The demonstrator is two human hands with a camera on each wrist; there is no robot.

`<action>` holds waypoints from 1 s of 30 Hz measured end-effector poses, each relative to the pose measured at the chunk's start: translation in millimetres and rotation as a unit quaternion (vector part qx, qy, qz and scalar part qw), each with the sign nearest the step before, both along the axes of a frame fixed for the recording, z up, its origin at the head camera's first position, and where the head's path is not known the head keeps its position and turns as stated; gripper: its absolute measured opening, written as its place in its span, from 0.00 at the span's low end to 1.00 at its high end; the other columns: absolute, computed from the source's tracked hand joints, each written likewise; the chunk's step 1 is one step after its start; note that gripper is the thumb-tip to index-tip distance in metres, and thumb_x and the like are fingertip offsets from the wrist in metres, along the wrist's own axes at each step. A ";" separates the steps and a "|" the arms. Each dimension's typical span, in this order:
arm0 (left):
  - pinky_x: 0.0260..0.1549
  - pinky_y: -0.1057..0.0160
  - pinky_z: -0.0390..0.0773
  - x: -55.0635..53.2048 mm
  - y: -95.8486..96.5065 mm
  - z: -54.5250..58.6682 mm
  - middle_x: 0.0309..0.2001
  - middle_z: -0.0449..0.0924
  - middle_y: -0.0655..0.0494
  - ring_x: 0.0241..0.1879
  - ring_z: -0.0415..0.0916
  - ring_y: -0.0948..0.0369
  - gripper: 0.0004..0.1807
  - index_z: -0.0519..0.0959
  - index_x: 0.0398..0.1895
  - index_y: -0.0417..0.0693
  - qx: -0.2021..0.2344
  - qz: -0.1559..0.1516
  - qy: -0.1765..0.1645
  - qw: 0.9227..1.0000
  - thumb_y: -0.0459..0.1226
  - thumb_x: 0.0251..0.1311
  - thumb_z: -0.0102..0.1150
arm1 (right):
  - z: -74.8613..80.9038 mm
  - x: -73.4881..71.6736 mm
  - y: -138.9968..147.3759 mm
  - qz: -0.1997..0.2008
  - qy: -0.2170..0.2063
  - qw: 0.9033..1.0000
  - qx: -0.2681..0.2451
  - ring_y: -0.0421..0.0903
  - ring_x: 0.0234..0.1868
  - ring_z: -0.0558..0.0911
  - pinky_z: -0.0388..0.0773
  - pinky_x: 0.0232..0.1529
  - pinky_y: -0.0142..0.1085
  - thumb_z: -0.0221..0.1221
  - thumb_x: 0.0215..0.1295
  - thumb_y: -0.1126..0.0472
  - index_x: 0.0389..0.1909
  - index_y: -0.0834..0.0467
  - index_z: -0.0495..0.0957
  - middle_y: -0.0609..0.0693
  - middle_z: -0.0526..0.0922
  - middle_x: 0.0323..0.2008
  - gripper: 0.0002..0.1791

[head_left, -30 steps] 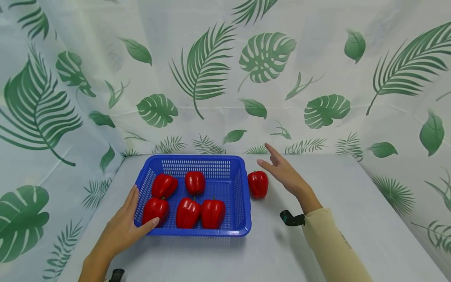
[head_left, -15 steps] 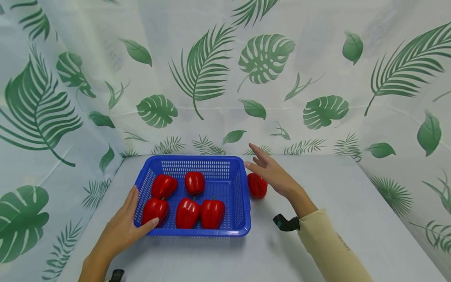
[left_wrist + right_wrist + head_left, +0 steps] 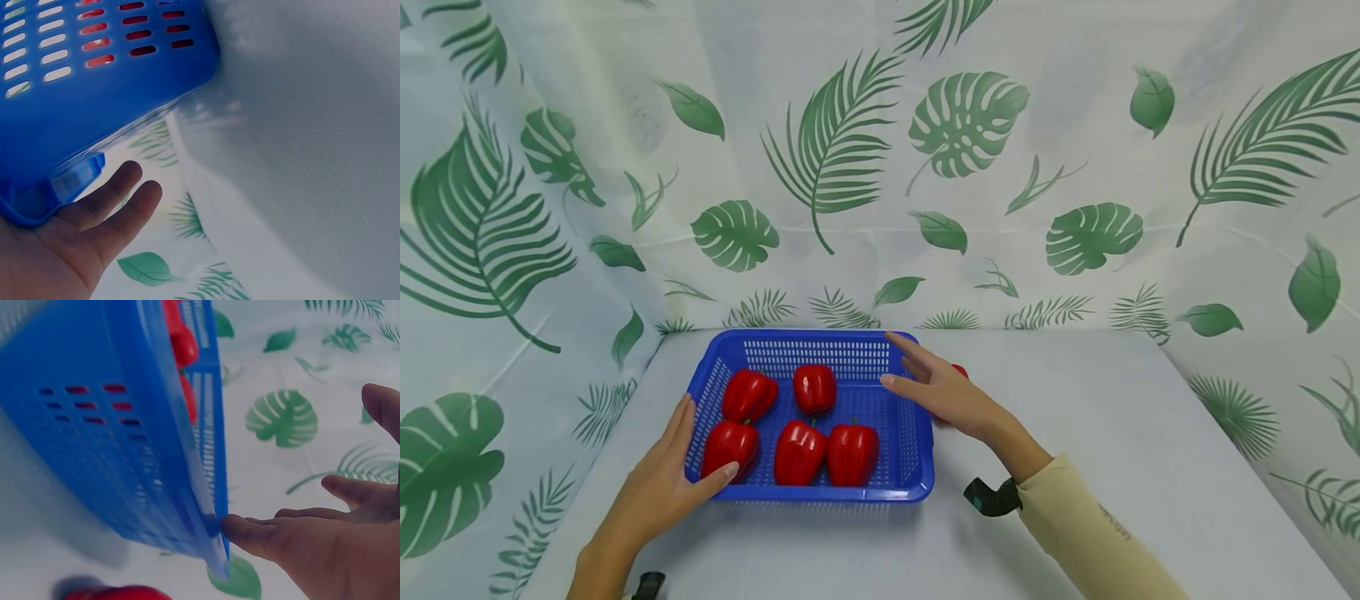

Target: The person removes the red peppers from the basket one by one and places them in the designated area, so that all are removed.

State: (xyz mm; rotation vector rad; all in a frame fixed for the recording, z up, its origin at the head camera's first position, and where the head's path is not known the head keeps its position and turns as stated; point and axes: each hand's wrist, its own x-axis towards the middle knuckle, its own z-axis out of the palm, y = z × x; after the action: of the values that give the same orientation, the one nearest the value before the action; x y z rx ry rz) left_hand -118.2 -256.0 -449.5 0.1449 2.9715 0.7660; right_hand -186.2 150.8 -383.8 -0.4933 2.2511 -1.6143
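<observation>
A blue plastic basket (image 3: 816,494) with slotted sides holds several red bell peppers (image 3: 853,454), most of them toward its left and front. My left hand (image 3: 658,483) lies against the basket's left rim, thumb over the front left corner. In the left wrist view two of its fingers (image 3: 128,212) stretch straight beside the basket wall. Over the right rim hovers my right hand (image 3: 955,396), fingers spread and holding nothing. Another red bell pepper (image 3: 960,369) sits on the table just outside the basket's right side, mostly hidden by that hand.
The white-covered table (image 3: 1120,467) spreads out to the right and in front of the basket. A white curtain (image 3: 850,167) with green leaf prints hangs behind the table and along its sides. Black camera mounts (image 3: 992,497) sit on both wrists.
My right hand has moved left, from beyond the outside pepper to over the basket's right rim, now covering most of that pepper. The left hand and basket stay in place.
</observation>
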 end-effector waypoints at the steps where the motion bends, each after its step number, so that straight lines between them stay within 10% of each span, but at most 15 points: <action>1: 0.60 0.22 0.66 0.2 0.0 -0.1 0.85 0.38 0.31 0.78 0.48 0.26 0.71 0.35 0.86 0.34 0.000 0.001 0.000 1.000 0.69 0.61 0.63 | -1.0 0.9 -2.2 0.004 -0.002 1.000 0.004 0.61 0.85 0.51 0.62 0.73 0.67 0.62 0.76 0.44 0.88 0.44 0.52 0.54 0.51 0.86 0.45; 30: 0.61 0.23 0.65 0.0 -0.9 0.2 0.86 0.38 0.33 0.80 0.47 0.28 0.70 0.36 0.87 0.36 0.012 -0.005 0.014 1.000 0.69 0.61 0.64 | -32.4 10.2 -53.2 0.102 0.020 0.972 0.211 0.64 0.72 0.75 0.80 0.61 0.63 0.70 0.70 0.49 0.79 0.59 0.69 0.60 0.77 0.71 0.41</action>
State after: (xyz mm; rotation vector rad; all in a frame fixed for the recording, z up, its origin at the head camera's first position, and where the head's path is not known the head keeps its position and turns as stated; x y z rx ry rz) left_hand -118.2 -256.8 -449.3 0.1736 2.9864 0.8060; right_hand -176.0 97.6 -416.2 -0.6192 2.3906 -0.9955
